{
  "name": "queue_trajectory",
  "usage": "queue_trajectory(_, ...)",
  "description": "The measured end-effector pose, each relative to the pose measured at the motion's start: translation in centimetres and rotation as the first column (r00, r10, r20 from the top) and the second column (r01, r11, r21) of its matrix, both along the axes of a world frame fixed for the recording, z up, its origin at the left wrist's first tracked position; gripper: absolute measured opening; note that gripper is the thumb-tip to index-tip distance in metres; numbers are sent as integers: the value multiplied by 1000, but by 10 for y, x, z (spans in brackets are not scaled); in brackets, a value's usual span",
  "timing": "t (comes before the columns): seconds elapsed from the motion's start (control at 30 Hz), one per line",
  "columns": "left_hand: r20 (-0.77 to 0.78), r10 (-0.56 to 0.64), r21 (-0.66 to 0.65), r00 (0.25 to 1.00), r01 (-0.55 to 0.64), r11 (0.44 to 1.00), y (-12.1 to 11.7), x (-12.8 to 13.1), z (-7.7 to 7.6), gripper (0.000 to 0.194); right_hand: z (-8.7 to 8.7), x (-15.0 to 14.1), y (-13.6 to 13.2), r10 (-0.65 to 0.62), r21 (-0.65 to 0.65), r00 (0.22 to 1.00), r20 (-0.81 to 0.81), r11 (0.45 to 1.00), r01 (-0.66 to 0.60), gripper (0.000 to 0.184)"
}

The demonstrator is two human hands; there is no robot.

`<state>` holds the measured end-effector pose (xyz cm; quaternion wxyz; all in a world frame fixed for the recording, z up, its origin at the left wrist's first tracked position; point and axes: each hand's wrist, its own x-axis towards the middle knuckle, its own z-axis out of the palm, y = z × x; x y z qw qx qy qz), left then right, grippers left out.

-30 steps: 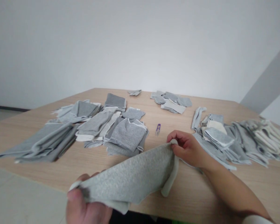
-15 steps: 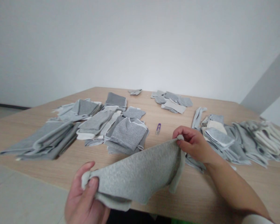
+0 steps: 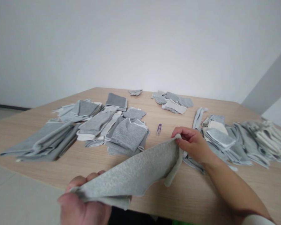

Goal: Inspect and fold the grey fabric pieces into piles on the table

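A light grey piece of knit fabric (image 3: 135, 170) is stretched between my two hands above the table's near edge. My left hand (image 3: 84, 200) grips its lower left end, thumb on top and fingers behind the cloth. At the upper right corner, my right hand (image 3: 189, 142) pinches the edge between thumb and fingers. Part of the cloth hangs folded below the right hand, and another flap hangs near the left. Purple-handled thread snips (image 3: 159, 129) lie on the table just beyond the fabric, touched by neither hand.
Several stacks of grey fabric pieces (image 3: 128, 136) lie on the left of the wooden table (image 3: 96, 168), with folded grey cloth (image 3: 44, 142) at the far left. More pieces (image 3: 173, 101) lie at the back. Grey and cream piles (image 3: 221, 137) spread along the right, near my forearm.
My left hand shifted right and loosened its fingers, then moved back left and closed on the fabric end again. My right hand moved slightly right, then partly back, still pinching the corner.
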<state>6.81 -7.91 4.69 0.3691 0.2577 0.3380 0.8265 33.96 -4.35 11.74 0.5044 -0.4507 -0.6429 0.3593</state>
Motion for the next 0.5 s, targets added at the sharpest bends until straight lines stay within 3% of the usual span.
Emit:
queue_trajectory(0.07,-16,87,-24,996,-88,996,2,0,-3,47,-1,-1,0,-10,-10,1000,-26,1000,10,13)
queue_trajectory(0.23,-20,177,-100,984,-178,979,3,1,-5,41,-1,-4,-1,-59,-25,994,-95,998,57,10)
queue_trajectory(0.37,-17,94,-38,995,-95,995,1,3,-2,41,-2,-4,-1,-65,-56,986,-154,997,57,11)
queue_trajectory(0.5,-8,158,-49,987,-158,986,3,3,-5,42,-4,-3,0,-55,-41,982,-182,998,48,12)
